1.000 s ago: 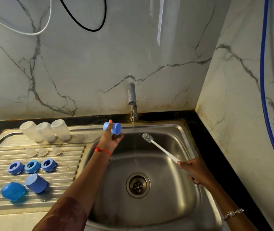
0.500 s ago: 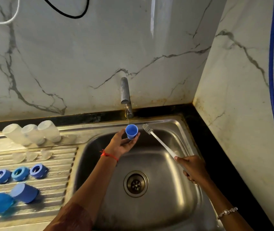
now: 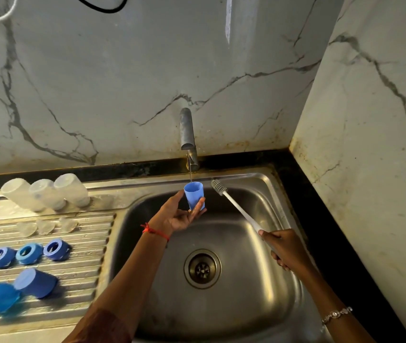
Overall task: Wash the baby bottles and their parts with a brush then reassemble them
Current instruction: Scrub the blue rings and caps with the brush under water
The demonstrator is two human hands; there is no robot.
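The left hand (image 3: 179, 216) pinches the blue cap (image 3: 193, 194) mouth-up beneath the tap (image 3: 187, 134), evidently to catch its thin stream, while the right hand (image 3: 286, 248), fingers curled round the handle, holds the brush (image 3: 234, 204) poised just beside it over the sink (image 3: 283, 194).
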